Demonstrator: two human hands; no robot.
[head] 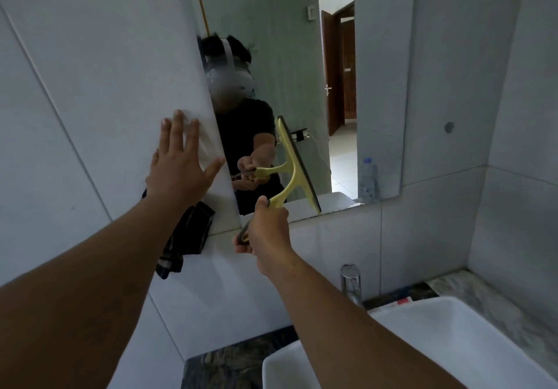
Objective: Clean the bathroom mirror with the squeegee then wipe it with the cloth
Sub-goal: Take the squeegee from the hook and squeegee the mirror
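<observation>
The mirror (pixel 371 92) hangs on the white tiled wall above the sink. My right hand (pixel 265 231) grips the handle of a yellow squeegee (pixel 297 165), whose black rubber blade lies against the lower part of the glass, tilted slightly from upright. My left hand (pixel 181 159) is pressed flat on the tile just left of the mirror's edge, fingers spread. A dark checked cloth (pixel 187 237) hangs below my left wrist, partly hidden by my forearm; what holds it I cannot tell.
A white sink (pixel 437 343) sits at the lower right with a chrome tap (pixel 351 283) behind it on a dark marble counter (pixel 235 361). A water bottle and an open doorway show as reflections in the mirror.
</observation>
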